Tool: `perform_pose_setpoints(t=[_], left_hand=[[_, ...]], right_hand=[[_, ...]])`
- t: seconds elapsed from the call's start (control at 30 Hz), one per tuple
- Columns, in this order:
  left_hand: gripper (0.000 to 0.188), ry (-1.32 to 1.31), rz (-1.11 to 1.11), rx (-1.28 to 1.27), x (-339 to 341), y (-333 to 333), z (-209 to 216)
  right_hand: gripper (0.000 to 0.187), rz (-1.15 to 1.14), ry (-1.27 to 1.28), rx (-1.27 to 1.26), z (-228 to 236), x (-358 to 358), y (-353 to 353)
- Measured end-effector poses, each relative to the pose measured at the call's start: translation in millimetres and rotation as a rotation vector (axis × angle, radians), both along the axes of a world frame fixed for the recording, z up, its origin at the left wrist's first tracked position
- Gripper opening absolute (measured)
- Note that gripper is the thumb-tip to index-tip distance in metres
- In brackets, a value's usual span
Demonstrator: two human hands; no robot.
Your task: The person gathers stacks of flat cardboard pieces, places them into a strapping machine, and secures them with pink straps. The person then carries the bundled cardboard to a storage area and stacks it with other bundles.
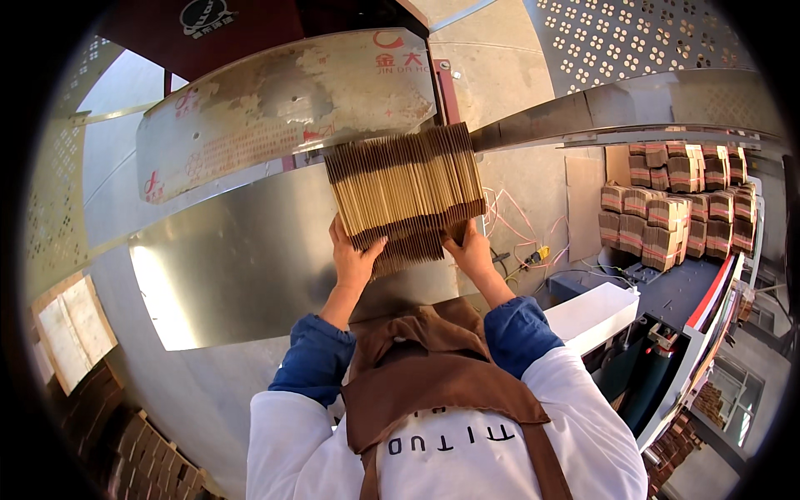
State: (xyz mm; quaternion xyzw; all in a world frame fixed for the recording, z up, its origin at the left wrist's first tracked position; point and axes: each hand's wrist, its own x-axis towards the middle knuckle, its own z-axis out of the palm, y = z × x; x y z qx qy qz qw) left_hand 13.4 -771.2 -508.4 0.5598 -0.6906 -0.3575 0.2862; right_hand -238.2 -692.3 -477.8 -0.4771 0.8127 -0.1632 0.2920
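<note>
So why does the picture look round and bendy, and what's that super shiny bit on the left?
In the head view, the fisheye lens bends straight edges near the rim and leaves black corners; in the head view, white glare shines on the metal surface; and in the head view, dark bands, maybe shadows, cross the cardboard stack.

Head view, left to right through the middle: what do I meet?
Pale panel → left hand → cardboard stack (near end, held between the hands) → right hand → small yellow object → strapped bundles.
</note>
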Motion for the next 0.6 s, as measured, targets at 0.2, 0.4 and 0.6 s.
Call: perform_pose_setpoints(t=[0.2,0.4,0.6], left_hand=[[0.085,0.034,-0.016,-0.019,4.3,-38.2,-4.5],[0.087,0.014,-0.014,-0.012,-2.6,-90.1,-0.2],[0.088,-0.010,0.011,-0.077,-3.0,-97.8,2.3]], right_hand=[[0.050,0.132,0.006,-0.019,-1.2,-4.3,-34.6],[0.067,0.168,0.015,-0.160,-9.9,-12.6,-75.3],[0.066,0.209,0.059,-0.119,-6.8,-19.5,-88.6]])
